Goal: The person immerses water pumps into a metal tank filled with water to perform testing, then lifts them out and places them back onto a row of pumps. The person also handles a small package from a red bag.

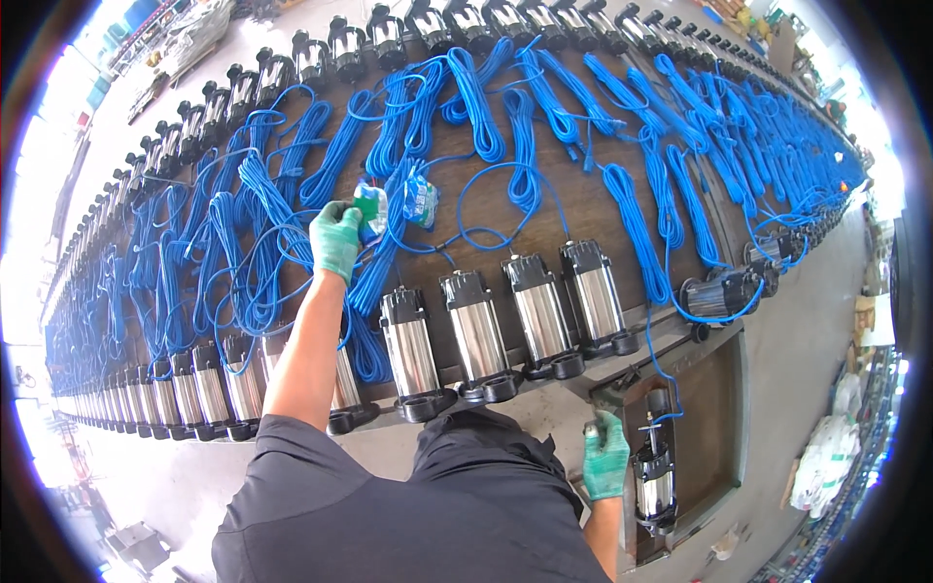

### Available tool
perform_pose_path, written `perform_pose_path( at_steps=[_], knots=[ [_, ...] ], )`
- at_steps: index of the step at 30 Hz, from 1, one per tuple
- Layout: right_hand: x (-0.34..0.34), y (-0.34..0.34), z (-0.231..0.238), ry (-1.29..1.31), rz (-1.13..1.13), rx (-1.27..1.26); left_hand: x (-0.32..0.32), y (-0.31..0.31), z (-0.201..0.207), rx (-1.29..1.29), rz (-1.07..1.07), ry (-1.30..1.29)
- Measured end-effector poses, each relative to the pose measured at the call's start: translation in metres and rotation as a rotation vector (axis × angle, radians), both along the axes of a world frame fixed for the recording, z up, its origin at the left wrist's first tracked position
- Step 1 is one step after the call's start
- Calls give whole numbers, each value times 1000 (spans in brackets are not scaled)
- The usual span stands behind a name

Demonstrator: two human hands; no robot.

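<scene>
My left hand (335, 239), in a green glove, reaches over the bench and grips a small green-and-white plastic packet (371, 210) between thumb and fingers. A similar packet (420, 200) lies just right of it among coiled blue cables (389, 126). My right hand (604, 455), also gloved in green, is low beside my body. Its fingers point up, seemingly apart, and nothing shows between them. Close to its right, a steel-and-black pump (655, 486) sits in a recessed frame, its blue cable running up to the bench. Upright steel pumps (411, 342) line the near edge.
Rows of pumps (347, 49) also border the bench's far side. Cable coils cover much of the brown benchtop (544, 209). A pump (719, 295) lies on its side at the right. White plastic bags (826, 466) rest beyond the metal frame (736, 408).
</scene>
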State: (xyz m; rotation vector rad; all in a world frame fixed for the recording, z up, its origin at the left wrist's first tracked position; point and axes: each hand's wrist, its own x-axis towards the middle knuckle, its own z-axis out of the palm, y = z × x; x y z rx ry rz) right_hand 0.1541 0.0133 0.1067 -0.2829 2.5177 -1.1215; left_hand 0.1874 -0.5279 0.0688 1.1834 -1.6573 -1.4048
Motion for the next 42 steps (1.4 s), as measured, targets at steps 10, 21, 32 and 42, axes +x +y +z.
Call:
perform_pose_path(
  at_steps=[10, 21, 32, 42],
  knots=[
    [-9, -23, 8, 16, 78, 7, -90, 31, 24, -61, -496, -55],
    [6, -11, 1, 49, 40, 77, -178, -40, 26, -1151, -767, -620],
    [8, -13, -8, 21, 70, 57, -147, 26, 43, -1028, -1060, -620],
    [0, -22, -6, 1, 62, 52, -93, 10, 37, -1093, -1565, -827]
  ],
)
